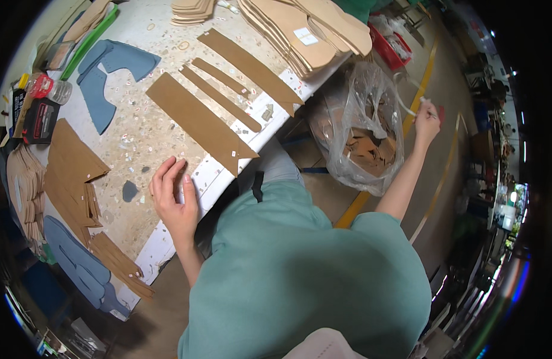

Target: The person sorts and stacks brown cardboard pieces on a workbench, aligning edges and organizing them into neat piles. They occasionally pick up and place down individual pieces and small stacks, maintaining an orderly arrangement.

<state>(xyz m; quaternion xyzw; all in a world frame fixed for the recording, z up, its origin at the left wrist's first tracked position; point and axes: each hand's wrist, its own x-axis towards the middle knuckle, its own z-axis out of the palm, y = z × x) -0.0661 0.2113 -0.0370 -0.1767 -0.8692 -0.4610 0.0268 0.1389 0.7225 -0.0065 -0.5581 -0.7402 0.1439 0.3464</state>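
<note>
Speckled worktop [138,161] at upper left, bearing brown strips [198,122]; left hand [175,194] at its edge, left of centre, fingers loosely parted; at upper right, right hand [428,122], fingers closed on curved white strip [404,107].

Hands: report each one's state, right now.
Left hand: open, loosely curved, holding nothing.
Right hand: closed, apparently holding a white strip.

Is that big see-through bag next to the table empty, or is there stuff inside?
It's not empty: brown scraps show inside the clear plastic bag. I can't tell exactly how full it is.
</note>
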